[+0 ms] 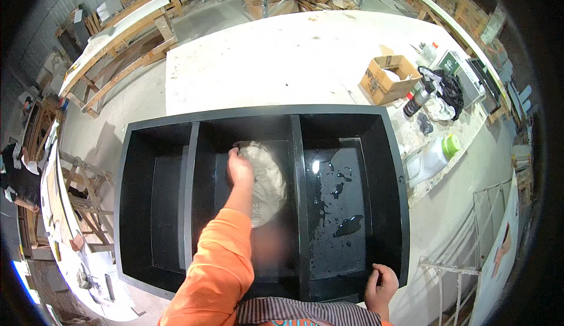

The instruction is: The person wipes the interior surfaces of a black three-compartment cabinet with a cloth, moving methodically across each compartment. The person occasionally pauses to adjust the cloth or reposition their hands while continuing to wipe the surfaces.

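Observation:
A black three-compartment box (296,179) lies before me with its open side up. Inside the middle compartment, my left hand (239,170) is closed on a crumpled beige cloth (267,185) that lies against the bottom panel. The fingertips are partly hidden by the cloth. My right hand (380,288) has its fingers curled over the box's front rim near the right corner. Splashes and drops of clear liquid (349,226) spread over the right compartment's floor. The left compartment (167,202) shows a bare dark floor.
Under the box stands a white table (247,61). At its right are a cardboard box (388,79), a dark spray can (418,100), a black plastic bag (449,88) and a white jug with a green cap (432,158). Another person (20,173) is at far left, near wooden benches.

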### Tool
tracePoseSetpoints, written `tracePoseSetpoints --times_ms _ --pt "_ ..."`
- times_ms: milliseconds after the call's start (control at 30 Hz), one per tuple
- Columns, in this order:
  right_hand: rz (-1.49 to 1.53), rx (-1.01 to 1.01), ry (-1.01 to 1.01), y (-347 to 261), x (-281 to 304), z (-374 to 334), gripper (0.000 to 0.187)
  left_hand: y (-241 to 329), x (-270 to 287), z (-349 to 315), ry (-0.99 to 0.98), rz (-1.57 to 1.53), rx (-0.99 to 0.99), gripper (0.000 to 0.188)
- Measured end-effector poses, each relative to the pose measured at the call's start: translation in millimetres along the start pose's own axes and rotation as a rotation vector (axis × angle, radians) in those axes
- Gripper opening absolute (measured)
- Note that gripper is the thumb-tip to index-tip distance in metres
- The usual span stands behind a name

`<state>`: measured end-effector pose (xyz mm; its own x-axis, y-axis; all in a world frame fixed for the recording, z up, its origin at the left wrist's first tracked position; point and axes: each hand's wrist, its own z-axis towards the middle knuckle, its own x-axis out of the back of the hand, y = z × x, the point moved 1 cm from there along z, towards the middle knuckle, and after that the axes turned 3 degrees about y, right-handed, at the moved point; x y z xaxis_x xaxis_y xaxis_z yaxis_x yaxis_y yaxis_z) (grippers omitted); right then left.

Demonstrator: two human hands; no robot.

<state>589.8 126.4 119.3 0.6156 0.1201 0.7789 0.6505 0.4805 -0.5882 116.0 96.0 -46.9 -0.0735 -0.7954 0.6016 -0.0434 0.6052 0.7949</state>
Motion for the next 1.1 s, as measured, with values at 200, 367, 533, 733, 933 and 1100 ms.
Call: tracePoseSetpoints --times_ms 200,367,533,733,933,1100 --pt "0.008 -0.043 0.027 -1 -3 -4 0.011 -49 -98 19 0.129 -0.319 0.043 0.036" --pt "0.023 -0.122 -0.002 2 -2 -6 0.012 -81 -167 11 -0.035 -0.462 0.055 0.036" --pt "0.002 -0.043 0.016 2 -1 -6 0.012 -48 -144 -17 -0.185 -0.562 0.100 0.024" --pt "-0.026 0.005 0.005 4 -1 -6 0.011 17 -70 -28 -0.414 -0.212 -0.082 0.032" --pt "-0.035 0.030 0.012 6 -2 -5 0.011 21 -47 -20 -0.591 -0.083 -0.268 0.037" --pt "-0.025 -0.002 -0.006 4 -2 -2 0.011 1 -32 -48 -0.676 -0.078 -0.196 0.036"
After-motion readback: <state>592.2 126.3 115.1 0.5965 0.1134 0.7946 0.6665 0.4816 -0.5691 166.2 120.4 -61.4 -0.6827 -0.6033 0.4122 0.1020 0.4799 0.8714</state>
